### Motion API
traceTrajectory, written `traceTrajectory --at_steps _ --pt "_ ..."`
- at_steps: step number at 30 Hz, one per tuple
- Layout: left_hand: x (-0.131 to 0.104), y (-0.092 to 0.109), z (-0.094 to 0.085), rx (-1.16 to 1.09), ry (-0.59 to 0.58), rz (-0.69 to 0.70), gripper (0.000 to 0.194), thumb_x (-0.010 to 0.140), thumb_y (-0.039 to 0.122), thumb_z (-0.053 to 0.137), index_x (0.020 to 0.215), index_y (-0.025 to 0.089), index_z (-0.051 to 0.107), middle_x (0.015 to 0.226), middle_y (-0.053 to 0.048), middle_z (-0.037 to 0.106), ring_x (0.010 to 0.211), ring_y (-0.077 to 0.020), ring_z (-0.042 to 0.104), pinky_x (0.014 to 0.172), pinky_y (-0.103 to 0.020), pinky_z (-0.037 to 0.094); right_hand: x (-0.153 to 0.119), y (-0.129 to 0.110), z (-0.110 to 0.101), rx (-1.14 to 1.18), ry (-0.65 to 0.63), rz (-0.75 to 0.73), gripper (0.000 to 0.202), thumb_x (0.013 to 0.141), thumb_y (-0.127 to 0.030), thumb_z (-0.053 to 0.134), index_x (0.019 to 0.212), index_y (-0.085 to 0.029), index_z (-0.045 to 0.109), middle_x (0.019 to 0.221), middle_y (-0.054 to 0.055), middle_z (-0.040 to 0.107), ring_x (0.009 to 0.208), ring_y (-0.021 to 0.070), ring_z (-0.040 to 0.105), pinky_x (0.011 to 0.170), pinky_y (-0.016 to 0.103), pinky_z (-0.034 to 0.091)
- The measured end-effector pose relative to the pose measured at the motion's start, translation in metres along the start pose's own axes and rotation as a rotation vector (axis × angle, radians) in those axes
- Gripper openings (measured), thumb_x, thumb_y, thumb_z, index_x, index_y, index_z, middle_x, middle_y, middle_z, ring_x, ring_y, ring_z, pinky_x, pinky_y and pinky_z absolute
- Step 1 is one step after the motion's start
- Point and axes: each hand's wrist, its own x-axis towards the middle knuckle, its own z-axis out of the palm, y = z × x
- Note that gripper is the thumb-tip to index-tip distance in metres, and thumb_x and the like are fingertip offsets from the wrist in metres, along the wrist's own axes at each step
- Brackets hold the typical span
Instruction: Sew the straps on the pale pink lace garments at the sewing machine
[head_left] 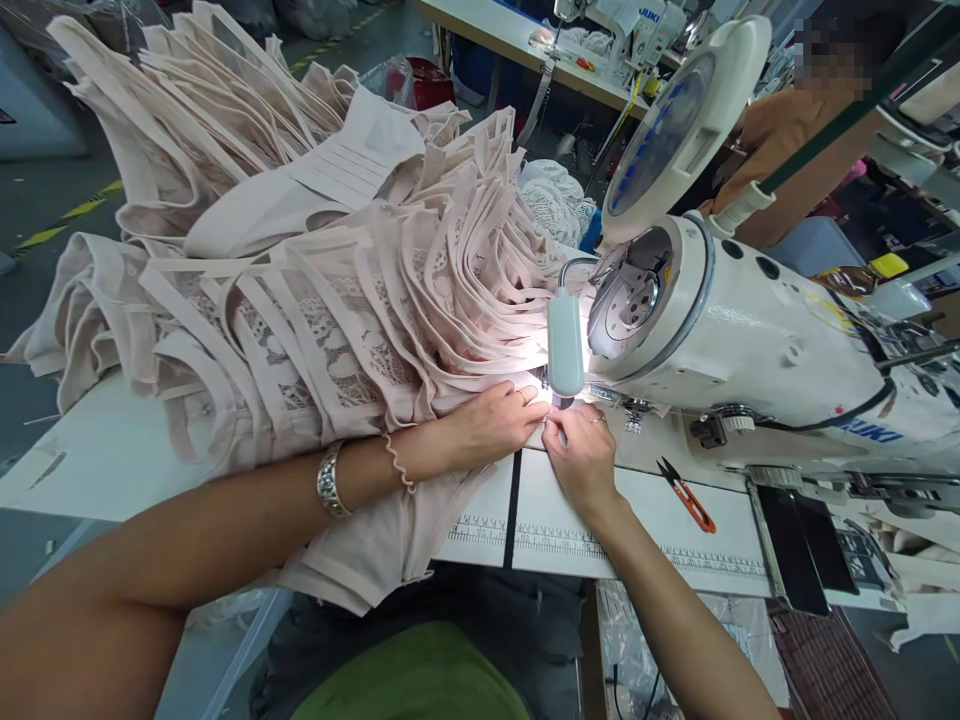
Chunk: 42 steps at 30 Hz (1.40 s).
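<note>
Left arm (225, 535) crosses pale garments (330, 330) pointing lengthwise toward sewing machine (757, 320).

Both bare forearms reach in over the front edge of the tabletop (90, 450), the left one long and slanting, the right one steeper and coming from the other side. The left hand (495, 425) is back up, fingers bent and bunched, its wrist nearly in line with the forearm. The right hand (583, 455) curls inward, thumb close to the bent forefinger. The two sets of fingertips almost meet, well in from that edge; their exact grip is too small to tell.
</note>
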Motion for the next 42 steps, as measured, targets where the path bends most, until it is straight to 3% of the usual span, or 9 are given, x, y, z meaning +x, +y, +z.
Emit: traceTrajectory --at_steps 3,5,10,18,37,42 --pt "0.001 0.000 0.000 0.023 -0.007 0.007 0.028 0.093 -0.002 0.039 0.084 0.013 0.061 0.090 -0.007 0.060 0.081 -0.0181 0.052 0.069 -0.034 0.034 0.002 0.001 -0.003 0.141 0.005 0.219 0.019 0.088 -0.017 0.057 0.071 -0.023 0.061 0.067 -0.002 0.066 0.064 0.0141 0.059 0.066 0.027 0.047" --pt "0.001 -0.002 0.001 0.032 0.013 0.000 0.027 0.093 -0.001 0.040 0.083 0.013 0.061 0.088 -0.006 0.060 0.079 -0.0181 0.052 0.070 -0.033 0.036 0.002 0.004 -0.007 0.187 -0.032 0.271 0.016 0.089 -0.020 0.059 0.073 -0.023 0.064 0.070 -0.002 0.069 0.066 0.0143 0.062 0.066 0.027 0.048" --pt "0.000 -0.006 0.008 0.046 0.108 -0.017 0.028 0.095 0.000 0.040 0.080 0.013 0.060 0.077 -0.005 0.057 0.074 -0.0172 0.050 0.070 -0.030 0.039 0.000 0.009 -0.011 0.209 -0.037 0.151 0.016 0.093 -0.022 0.060 0.080 -0.023 0.069 0.073 0.000 0.072 0.071 0.0153 0.064 0.072 0.029 0.051" --pt "-0.002 -0.005 0.008 0.061 0.138 0.006 0.029 0.093 -0.001 0.041 0.073 0.014 0.057 0.073 -0.005 0.054 0.068 -0.0164 0.046 0.064 -0.030 0.038 0.000 0.010 -0.014 0.193 -0.028 0.013 0.021 0.089 -0.011 0.053 0.091 -0.024 0.070 0.083 0.000 0.076 0.073 0.0161 0.067 0.077 0.031 0.052" --pt "0.001 -0.005 0.008 0.017 0.038 -0.079 0.032 0.091 -0.005 0.036 0.080 0.014 0.060 0.076 -0.005 0.055 0.073 -0.0173 0.049 0.063 -0.029 0.038 -0.003 0.011 -0.015 0.176 -0.087 0.059 0.030 0.087 -0.011 0.048 0.095 -0.025 0.074 0.085 0.000 0.077 0.076 0.0169 0.068 0.081 0.033 0.052" --pt "0.001 -0.004 0.009 -0.015 0.017 -0.101 0.028 0.091 -0.003 0.040 0.078 0.014 0.058 0.077 -0.005 0.054 0.075 -0.0174 0.049 0.064 -0.029 0.037 -0.006 0.013 -0.016 0.158 -0.118 -0.025 0.037 0.083 -0.010 0.050 0.099 -0.028 0.078 0.095 0.000 0.078 0.083 0.0177 0.067 0.079 0.033 0.051"
